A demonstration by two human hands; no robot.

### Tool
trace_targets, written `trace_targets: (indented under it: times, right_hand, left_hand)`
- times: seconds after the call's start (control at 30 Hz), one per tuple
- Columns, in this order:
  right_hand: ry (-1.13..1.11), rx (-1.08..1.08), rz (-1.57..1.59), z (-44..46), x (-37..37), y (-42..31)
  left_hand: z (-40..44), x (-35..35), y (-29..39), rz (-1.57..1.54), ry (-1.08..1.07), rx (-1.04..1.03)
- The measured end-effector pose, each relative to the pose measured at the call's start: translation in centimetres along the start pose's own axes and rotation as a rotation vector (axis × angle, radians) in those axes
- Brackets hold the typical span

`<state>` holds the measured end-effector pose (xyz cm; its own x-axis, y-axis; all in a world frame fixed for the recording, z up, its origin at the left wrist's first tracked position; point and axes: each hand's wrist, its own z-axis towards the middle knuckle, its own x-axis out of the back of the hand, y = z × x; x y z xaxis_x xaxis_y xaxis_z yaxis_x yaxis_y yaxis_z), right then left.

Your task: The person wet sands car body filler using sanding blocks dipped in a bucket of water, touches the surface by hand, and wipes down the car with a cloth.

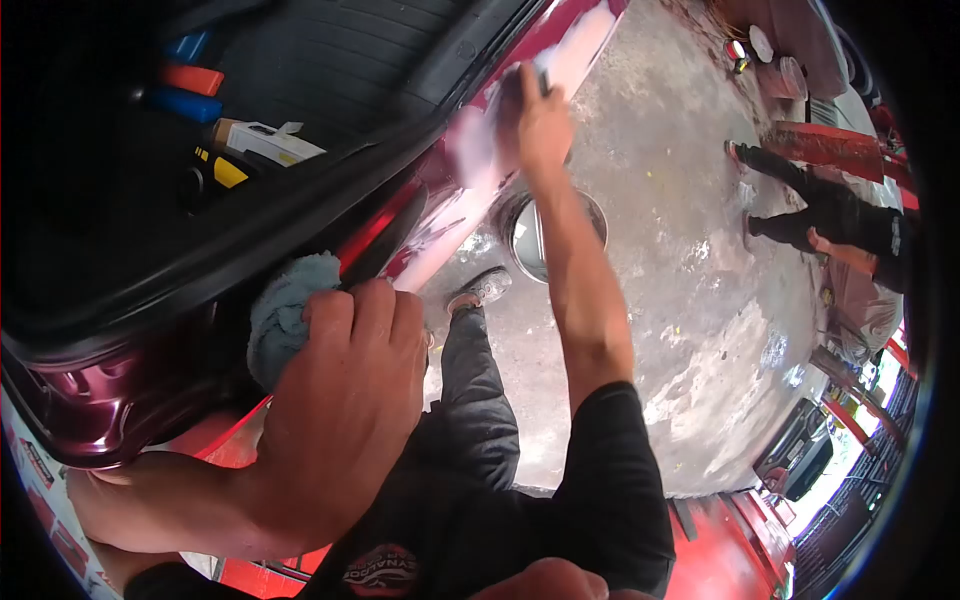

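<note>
My left hand is closed around a crumpled grey-blue cloth, close to the dark red car body and the black seal of its open trunk. Further up, my right hand presses a dark, motion-smeared block against the car's rear bumper. Its fingers are bent over the block, whose exact kind is hidden. Pale, whitish patches of filler or primer cover much of the bumper's maroon paint around that hand.
A round bucket stands on the stained concrete floor below my right forearm. Inside the trunk lie a white box and a black-and-yellow tool. Another person in dark clothes stands at the right, near a red beam.
</note>
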<state>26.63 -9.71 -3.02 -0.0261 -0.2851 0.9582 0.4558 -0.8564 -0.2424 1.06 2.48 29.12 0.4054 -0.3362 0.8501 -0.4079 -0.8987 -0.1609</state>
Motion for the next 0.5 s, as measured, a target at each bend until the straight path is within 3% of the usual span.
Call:
trace_targets:
  times: [0.03, 0.1, 0.17, 0.3, 0.37, 0.5]
  right_hand:
    - [-0.050, 0.015, 0.025, -2.6, 0.4, -0.4]
    - [0.057, 0.214, 0.104, -8.8, 0.5, -1.2]
    - [-0.055, 0.257, 0.260, -8.4, 1.4, -0.2]
    - [0.115, 0.162, -0.010, 0.8, 0.8, 0.6]
    - [0.065, 0.130, 0.027, -0.6, 0.6, 0.1]
    - [-0.028, 0.332, 0.211, -9.0, 3.3, -1.7]
  left_hand:
    - [0.0, -0.1, 0.1, 0.004, 0.015, 0.009]
    - [-0.2, -0.1, 0.0, 0.008, 0.032, 0.020]
    - [-0.3, 0.0, 0.1, 0.014, 0.019, 0.006]
    - [0.0, 0.2, 0.2, 0.008, -0.039, -0.001]
    - [-0.1, 0.5, 0.1, 0.019, -0.073, -0.005]
    - [-0.3, 0.2, 0.1, 0.020, -0.030, -0.003]
